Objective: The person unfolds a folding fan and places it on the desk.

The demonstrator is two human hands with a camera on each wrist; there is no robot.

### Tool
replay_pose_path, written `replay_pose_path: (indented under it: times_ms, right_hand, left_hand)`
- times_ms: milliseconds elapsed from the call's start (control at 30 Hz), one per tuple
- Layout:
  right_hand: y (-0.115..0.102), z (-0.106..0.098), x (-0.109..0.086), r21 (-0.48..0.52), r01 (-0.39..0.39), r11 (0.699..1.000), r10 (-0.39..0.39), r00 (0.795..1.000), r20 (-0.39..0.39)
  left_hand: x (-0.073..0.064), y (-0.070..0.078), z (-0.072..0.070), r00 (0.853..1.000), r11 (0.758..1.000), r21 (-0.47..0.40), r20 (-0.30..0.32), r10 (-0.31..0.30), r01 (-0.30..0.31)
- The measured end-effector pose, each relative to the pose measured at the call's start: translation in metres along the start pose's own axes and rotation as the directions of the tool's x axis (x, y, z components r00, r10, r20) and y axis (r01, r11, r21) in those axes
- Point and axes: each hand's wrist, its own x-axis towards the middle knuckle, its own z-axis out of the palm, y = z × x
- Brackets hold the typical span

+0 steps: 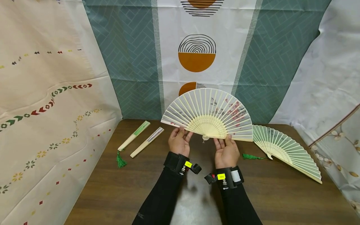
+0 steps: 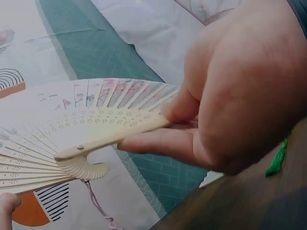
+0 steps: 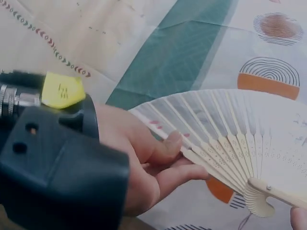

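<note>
Lying near the tabletop's (image 1: 112, 193) far left corner are two folded fans (image 1: 134, 136). The left hand (image 1: 180, 144) and right hand (image 1: 227, 153) pinch either end of the white fan (image 1: 208, 123), spread and raised before the far edge; a green fan (image 1: 287, 148) lies spread near the right edge

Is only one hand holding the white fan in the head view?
No, the left hand and right hand each grip one side of the spread white fan.
</note>
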Motion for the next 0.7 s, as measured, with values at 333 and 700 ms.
replay_pose_path:
  times_ms: [333, 700]
  right_hand:
    - [-0.008, -0.005, -0.004, 0.033, -0.016, 0.999, 0.016, 1.000, -0.015]
    - [-0.026, -0.034, -0.019, 0.023, -0.036, 0.999, 0.035, 0.999, 0.025]
  left_hand:
    - [-0.008, -0.010, 0.002, 1.000, 1.000, 0.006, -0.010, 0.009, -0.009]
    - [-0.012, -0.020, 0.005, 0.996, 0.995, 0.056, 0.017, -0.085, 0.084]
